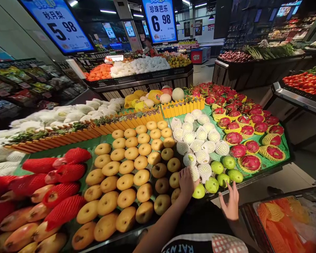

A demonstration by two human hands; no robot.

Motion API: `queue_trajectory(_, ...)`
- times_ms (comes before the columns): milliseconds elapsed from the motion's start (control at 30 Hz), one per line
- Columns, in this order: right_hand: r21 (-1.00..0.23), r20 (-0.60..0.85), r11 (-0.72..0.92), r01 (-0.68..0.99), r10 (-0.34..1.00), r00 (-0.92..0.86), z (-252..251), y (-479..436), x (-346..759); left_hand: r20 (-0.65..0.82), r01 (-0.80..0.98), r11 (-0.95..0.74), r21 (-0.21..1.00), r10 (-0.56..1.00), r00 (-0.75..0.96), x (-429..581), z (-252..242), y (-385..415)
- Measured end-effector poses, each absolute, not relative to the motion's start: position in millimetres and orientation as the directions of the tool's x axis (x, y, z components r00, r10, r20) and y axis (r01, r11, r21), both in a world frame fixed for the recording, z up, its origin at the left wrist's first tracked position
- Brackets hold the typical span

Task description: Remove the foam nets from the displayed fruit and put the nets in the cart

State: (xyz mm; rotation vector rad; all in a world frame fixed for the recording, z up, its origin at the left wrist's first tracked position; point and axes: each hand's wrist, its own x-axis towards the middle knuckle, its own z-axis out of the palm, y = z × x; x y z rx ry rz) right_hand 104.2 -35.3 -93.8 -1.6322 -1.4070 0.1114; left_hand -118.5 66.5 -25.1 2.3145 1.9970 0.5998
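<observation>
Firstly, beside brown pears (162,204), the left hand (187,185) is set, fingers bent, against a rounded fruit (195,173) sleeved in white foam mesh; grip and long axis cannot be told. Rightward, smooth roundish green fruits (223,180) are clustered; nearby, the right hand (230,204) is held, fingers spread.

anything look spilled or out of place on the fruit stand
Nothing looks spilled. One mild oddity: the green fruits at the front edge are bare, while the fruits just behind sit in white foam nets.
</observation>
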Motion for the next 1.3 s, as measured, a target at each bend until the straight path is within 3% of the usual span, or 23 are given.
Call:
queue_trajectory(200,-0.692,0.489,0.134,0.709,0.810,0.324,-83,-25,108,0.328,0.954,-0.149,0.262,0.943,0.057,-115,-21,58)
queue_trajectory(300,-0.689,0.497,0.148,0.710,0.809,0.314,-79,-17,120,0.386,0.927,-0.223,0.302,0.918,0.095,-114,-5,71)
queue_trajectory(400,-0.696,0.476,0.153,0.702,0.830,0.291,-71,-6,135,0.348,0.899,-0.275,0.341,0.925,0.151,-113,15,99)
queue_trajectory(767,-0.711,0.469,0.241,0.660,0.863,0.189,-19,45,198,0.095,0.951,0.137,0.276,0.981,-0.169,-100,27,148)
queue_trajectory(967,-0.730,0.463,0.338,0.594,0.884,0.066,-7,68,221,0.106,0.936,0.201,0.289,0.965,-0.240,-88,37,149)
queue_trajectory(1133,-0.848,0.379,0.389,0.361,0.920,-0.101,9,91,224,0.221,0.892,0.218,0.396,0.920,-0.323,-83,61,123)
queue_trajectory(1233,-0.975,0.164,0.198,0.096,0.944,-0.287,21,102,211,0.317,0.807,0.065,0.587,0.899,-0.303,-64,78,95)
queue_trajectory(1300,-0.996,0.085,0.065,-0.068,0.924,-0.372,28,104,198,0.340,0.727,-0.090,0.681,0.918,-0.205,-42,88,78)
